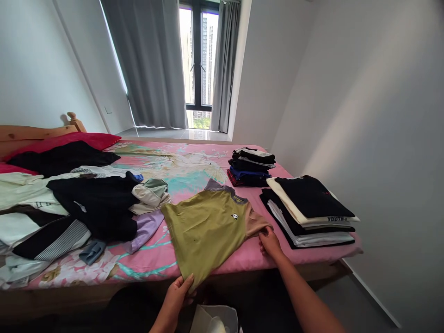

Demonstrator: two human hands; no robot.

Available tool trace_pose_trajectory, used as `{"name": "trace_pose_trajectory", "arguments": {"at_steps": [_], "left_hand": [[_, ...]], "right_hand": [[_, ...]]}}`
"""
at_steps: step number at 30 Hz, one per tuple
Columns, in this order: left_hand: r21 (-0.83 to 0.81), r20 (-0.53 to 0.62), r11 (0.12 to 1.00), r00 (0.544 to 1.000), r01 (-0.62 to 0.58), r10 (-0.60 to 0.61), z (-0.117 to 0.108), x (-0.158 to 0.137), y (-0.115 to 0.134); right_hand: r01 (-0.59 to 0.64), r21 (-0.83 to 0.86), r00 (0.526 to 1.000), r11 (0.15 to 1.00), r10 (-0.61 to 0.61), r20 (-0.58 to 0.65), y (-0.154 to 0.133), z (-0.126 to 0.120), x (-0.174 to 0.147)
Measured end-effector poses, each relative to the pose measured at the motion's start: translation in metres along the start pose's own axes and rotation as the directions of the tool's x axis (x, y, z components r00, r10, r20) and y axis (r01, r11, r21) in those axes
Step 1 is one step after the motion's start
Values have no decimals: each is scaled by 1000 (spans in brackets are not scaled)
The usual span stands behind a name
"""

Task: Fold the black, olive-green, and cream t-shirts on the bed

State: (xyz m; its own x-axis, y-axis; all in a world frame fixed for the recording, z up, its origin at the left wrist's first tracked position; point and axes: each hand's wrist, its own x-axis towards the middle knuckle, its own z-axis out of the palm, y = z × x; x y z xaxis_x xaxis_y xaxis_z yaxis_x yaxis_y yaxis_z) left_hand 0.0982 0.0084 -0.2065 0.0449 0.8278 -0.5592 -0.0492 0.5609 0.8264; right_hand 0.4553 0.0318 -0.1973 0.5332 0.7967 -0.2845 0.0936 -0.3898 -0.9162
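An olive-green T-shirt (204, 226) with a grey collar, one grey sleeve, one brown sleeve and a small panda badge lies spread on the bed, its collar towards the far right. My left hand (178, 296) pinches the near corner of its hem, just off the bed's front edge. The brown sleeve's end is pinched by my right hand (269, 243), low over the mattress. To the right of that hand stands a stack of folded clothes (312, 203), black and cream on top.
A smaller folded stack (251, 166) sits behind. Loose clothes (93, 208) are heaped on the left, near a red pillow (93, 138). Pink floral bedding (145, 263) covers the bed. A white bag or bin (225, 317) stands below the front edge. The wall (388, 162) is at right.
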Motion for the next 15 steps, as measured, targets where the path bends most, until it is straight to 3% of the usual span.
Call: {"name": "trace_pose_trajectory", "arguments": {"at_steps": [5, 10, 15], "left_hand": [[-37, 57, 999, 998, 24, -21, 3, 1, -5], [-75, 69, 994, 995, 83, -78, -1, 5, -11], [-72, 19, 996, 999, 52, -51, -1, 6, -13]], "right_hand": [[-51, -17, 989, 999, 53, 138, 0, -3, 0], [-134, -11, 948, 991, 131, 289, 0, -11, -14], [-179, 60, 930, 982, 149, 337, -7, -3, -17]]}}
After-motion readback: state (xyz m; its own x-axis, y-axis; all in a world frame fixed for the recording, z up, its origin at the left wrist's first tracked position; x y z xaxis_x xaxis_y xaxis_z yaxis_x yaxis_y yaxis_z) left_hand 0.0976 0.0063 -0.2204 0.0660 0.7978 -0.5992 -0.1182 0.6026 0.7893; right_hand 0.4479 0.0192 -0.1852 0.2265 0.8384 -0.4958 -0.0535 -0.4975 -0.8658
